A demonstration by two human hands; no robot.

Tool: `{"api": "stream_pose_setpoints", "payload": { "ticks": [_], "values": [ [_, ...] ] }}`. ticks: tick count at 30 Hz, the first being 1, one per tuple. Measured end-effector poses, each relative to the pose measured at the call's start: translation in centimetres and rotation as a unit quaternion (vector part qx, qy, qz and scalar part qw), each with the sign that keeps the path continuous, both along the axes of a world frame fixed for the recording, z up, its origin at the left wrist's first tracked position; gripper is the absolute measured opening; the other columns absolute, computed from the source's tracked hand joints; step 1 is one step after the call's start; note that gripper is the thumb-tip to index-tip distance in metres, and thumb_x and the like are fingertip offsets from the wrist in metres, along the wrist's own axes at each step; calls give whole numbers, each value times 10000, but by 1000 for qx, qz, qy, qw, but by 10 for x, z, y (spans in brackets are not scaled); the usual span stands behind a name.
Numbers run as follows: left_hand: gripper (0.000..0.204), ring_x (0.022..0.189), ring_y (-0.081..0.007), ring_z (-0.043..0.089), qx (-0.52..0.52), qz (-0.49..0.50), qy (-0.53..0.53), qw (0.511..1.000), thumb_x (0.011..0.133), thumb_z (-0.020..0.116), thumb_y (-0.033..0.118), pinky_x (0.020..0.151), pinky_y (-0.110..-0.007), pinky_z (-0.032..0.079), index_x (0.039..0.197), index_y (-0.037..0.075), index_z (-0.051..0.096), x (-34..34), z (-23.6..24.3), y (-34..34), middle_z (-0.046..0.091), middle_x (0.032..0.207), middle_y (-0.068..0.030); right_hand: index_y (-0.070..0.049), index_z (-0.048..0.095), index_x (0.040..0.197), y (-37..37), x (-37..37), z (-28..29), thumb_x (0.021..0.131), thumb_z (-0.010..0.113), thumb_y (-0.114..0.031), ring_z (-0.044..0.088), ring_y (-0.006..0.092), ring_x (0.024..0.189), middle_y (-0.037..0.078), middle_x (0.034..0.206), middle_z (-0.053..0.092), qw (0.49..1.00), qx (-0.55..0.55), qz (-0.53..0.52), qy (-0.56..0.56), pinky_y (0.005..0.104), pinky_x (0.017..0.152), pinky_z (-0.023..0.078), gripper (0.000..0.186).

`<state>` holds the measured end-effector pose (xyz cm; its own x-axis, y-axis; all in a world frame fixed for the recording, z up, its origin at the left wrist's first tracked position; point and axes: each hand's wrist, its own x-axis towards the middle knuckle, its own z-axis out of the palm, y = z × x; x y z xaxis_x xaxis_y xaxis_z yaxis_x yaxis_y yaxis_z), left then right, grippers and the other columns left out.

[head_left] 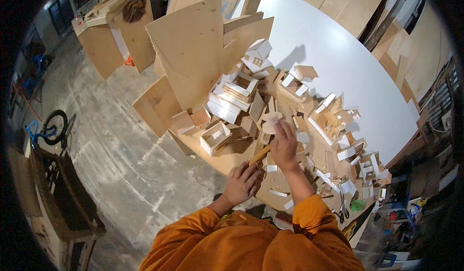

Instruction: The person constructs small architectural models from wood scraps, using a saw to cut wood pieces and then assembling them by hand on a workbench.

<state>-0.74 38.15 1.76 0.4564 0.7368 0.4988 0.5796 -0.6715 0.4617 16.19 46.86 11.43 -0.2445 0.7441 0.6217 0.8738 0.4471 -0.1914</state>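
Observation:
My left hand [243,180] is closed around the near end of a tan, rod-like wooden handle [260,155], close to the front edge of the table. The handle slants away toward my right hand [284,145], which covers its far end. Motion smears the right fingertips, and they lie over or against a pale, rounded piece [271,124]. Whether that piece joins the handle is hidden by the hand. Left of it stands a small white-edged open box [215,138], and wooden offcuts [248,127] lie close by.
Small white and wooden model houses [257,54] and parts crowd the wooden tabletop [285,189]. Tall plywood sheets [191,48] stand at the far left. A white board [338,58] lies behind. Scissors [342,210] rest at the right, near a green crumpled item [357,205].

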Motion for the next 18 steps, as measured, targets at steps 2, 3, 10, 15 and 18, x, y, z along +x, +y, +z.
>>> {"api": "stream_pose_setpoints", "payload": {
  "ticks": [2, 3, 10, 15, 18],
  "values": [
    [467, 1200, -360, 424, 2, -4, 3, 1000, 747, 640, 273, 936, -480, 383, 1189, 151, 549, 0, -1, -1, 488, 1285, -102, -38, 556, 1176, -1, -16, -5, 754, 559, -21, 591, 362, 951, 160, 1080, 611, 993, -90, 73, 23, 428, 849, 477, 423],
    [463, 1206, -354, 422, 0, -3, 4, 1000, 753, 637, 276, 935, -480, 381, 1192, 156, 549, -1, 0, -1, 486, 1289, -99, -38, 541, 1189, 1, -26, -7, 766, 574, -46, 596, 362, 934, 166, 1061, 610, 987, -148, 69, 5, 434, 828, 483, 424],
    [453, 1227, -332, 412, -3, -7, 26, 1000, 766, 632, 303, 918, -472, 383, 1187, 157, 552, -5, 0, -2, 471, 1308, -94, -70, 364, 1343, 25, -71, -30, 800, 627, -137, 622, 377, 855, 224, 947, 594, 947, -294, -84, -103, 465, 716, 513, 607],
    [445, 1192, -319, 443, 3, -1, 6, 1000, 777, 617, 258, 903, -430, 378, 1197, 133, 541, -6, 2, -3, 494, 1278, -79, -87, 308, 1387, 38, -71, -53, 786, 623, -113, 633, 384, 766, 230, 923, 593, 949, -257, -142, -114, 470, 666, 521, 679],
    [445, 1224, -328, 411, -5, -6, 7, 1000, 780, 611, 282, 924, -466, 369, 1197, 145, 546, -5, -4, -4, 475, 1304, -91, -96, 311, 1392, 37, -70, -50, 769, 624, -93, 636, 370, 732, 216, 886, 612, 954, -253, -135, -87, 454, 648, 521, 697]
  ]
}}
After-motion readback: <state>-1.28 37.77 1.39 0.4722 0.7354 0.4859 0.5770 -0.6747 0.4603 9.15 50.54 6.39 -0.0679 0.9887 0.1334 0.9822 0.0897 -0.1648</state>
